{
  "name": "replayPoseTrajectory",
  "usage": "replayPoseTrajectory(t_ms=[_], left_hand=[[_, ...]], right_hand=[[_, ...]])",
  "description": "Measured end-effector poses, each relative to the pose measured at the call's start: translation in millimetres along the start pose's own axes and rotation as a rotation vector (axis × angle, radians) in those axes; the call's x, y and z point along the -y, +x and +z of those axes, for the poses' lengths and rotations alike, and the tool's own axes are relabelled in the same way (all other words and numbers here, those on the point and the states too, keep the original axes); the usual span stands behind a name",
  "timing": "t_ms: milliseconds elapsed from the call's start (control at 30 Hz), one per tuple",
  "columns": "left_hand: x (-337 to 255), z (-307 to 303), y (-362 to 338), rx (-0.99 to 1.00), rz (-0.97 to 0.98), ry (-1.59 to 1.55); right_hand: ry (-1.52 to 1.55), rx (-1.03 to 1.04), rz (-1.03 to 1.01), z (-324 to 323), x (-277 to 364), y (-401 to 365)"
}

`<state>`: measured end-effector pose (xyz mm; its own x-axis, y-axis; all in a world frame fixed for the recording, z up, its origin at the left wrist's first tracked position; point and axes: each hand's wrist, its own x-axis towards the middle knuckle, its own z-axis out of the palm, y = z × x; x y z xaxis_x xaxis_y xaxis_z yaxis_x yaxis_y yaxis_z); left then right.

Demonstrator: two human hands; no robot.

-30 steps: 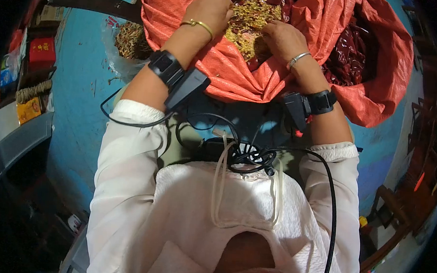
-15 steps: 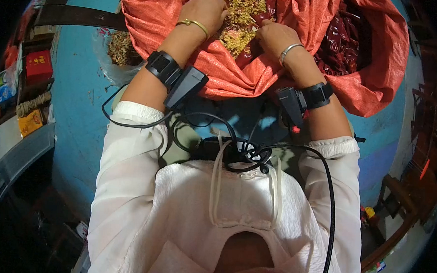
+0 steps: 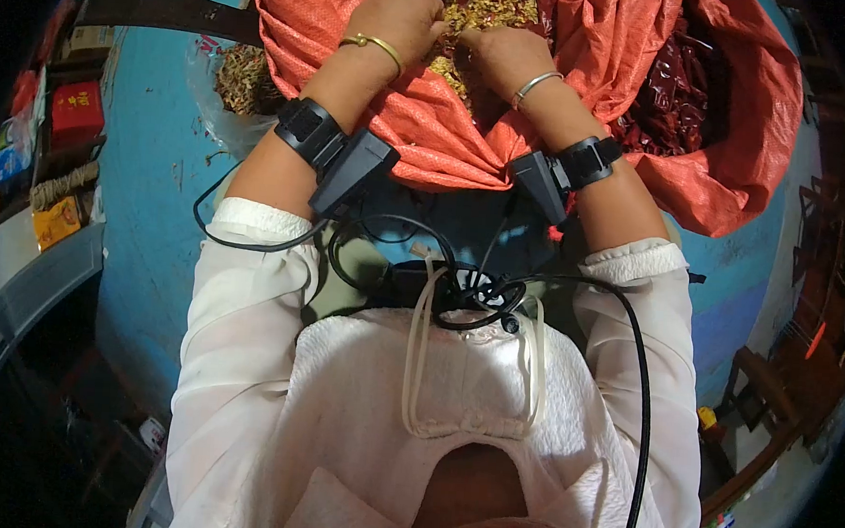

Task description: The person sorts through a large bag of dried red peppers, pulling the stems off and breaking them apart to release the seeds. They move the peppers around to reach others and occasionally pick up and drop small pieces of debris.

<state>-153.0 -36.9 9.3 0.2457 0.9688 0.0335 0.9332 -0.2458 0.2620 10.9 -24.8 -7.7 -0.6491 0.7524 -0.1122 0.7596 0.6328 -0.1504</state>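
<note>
My left hand [image 3: 397,24], with a gold-coloured bangle at the wrist, is over an open orange woven sack [image 3: 310,33]. Its fingers are curled together, and what they hold is hidden. Close to its fingertips is my right hand [image 3: 508,60], wearing a silver bangle, its fingers also bent inward as in a pinch. Anything in them is too small to make out. Beneath both hands lie yellow seeds [image 3: 498,10] scattered over dark red, shiny dried chilies [image 3: 546,8]. To the right, more dried chilies [image 3: 675,100] fill a second opening of orange sacking [image 3: 752,181].
A clear plastic bag [image 3: 202,99] of brown dry stems [image 3: 245,81] sits left of the sack on the blue floor [image 3: 149,202]. A dark wooden bar [image 3: 168,10] reaches in at upper left. Black cables [image 3: 637,400] run across my lap and right arm.
My right hand has moved left and slightly up, close to my left hand. The sacks appear shifted a little to the right in view. My left hand has barely moved.
</note>
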Motion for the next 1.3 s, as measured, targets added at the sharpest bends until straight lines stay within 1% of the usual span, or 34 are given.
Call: replayPoseTrajectory(t_ms=[33, 67, 100, 167, 200, 267, 333, 433, 500, 533, 600, 633, 667, 733, 767, 800, 867, 900, 933, 1000, 1067, 1100, 1200, 1233, 1300], left_hand=[[2, 3, -1, 0.001, 0.001, 0.003], [5, 5, -3, -0.076, 0.031, -0.009], [7, 7, -3, -0.153, 0.062, -0.023], [13, 10, 1, -0.161, 0.102, -0.034], [15, 11, 3, -0.168, 0.137, -0.044], [22, 12, 8, -0.175, 0.144, -0.042], [24, 9, 11, -0.178, 0.157, -0.036], [24, 4, 12, -0.200, 0.147, -0.047], [19, 2, 7, -0.104, -0.007, 0.061], [16, 0, 5, -0.101, -0.006, 0.065], [13, -5, 3, -0.056, -0.007, 0.009], [15, -3, 4, -0.054, -0.004, 0.009], [19, -1, 5, -0.036, -0.035, -0.006], [21, 0, 9, -0.022, -0.063, -0.026], [21, 0, 11, -0.018, -0.057, 0.019], [21, -2, 12, -0.017, -0.052, 0.063], [18, -4, 13, -0.019, -0.033, 0.052], [17, -4, 13, -0.016, -0.013, 0.045], [17, -2, 13, -0.019, -0.018, 0.041], [15, 3, 15, -0.061, 0.069, 0.022], [9, 5, 13, -0.045, 0.052, 0.021], [5, 5, 12, -0.027, 0.034, 0.019], [-2, 1, 12, 0.012, 0.016, 0.032], [-4, 1, 11, 0.009, 0.017, 0.032], [-5, 3, 9, 0.014, 0.014, -0.077]], right_hand=[[-0.034, 0.073, -0.005, 0, 0, 2], [-0.068, 0.146, -0.008, 0, -1, 3], [-0.067, 0.145, -0.004, 1, -4, 3], [0.030, -0.069, 0.017, 0, -14, 0], [0.026, -0.067, 0.014, 1, -21, 1], [0.099, -0.375, 0.169, 6, -30, 2], [0.129, -0.374, 0.197, 4, -29, 4], [0.077, -0.342, 0.252, 3, -19, 13], [0.137, -0.357, 0.210, 0, -12, 14], [0.141, -0.359, 0.211, -1, -11, 16], [0.097, -0.251, 0.180, -1, -9, 20], [0.144, -0.256, 0.140, 5, -12, 22], [0.143, -0.256, 0.144, 9, -15, 23], [0.006, -0.274, -0.101, 14, -18, 21], [0.025, -0.217, -0.105, 15, -21, 17], [0.018, -0.217, -0.107, 12, -25, 13], [-0.093, -0.195, 0.000, 5, -33, 5], [-0.123, -0.245, 0.034, 3, -38, 3], [-0.085, -0.310, 0.061, 1, -42, -1], [-0.085, -0.131, 0.075, -4, -42, -8], [-0.065, -0.114, -0.020, 4, -38, -14], [-0.009, -0.056, -0.015, -5, -30, -19], [0.062, -0.086, -0.004, 2, -38, -18], [0.056, -0.093, 0.060, -1, -41, -19], [0.085, -0.099, 0.043, 2, -49, -17]])
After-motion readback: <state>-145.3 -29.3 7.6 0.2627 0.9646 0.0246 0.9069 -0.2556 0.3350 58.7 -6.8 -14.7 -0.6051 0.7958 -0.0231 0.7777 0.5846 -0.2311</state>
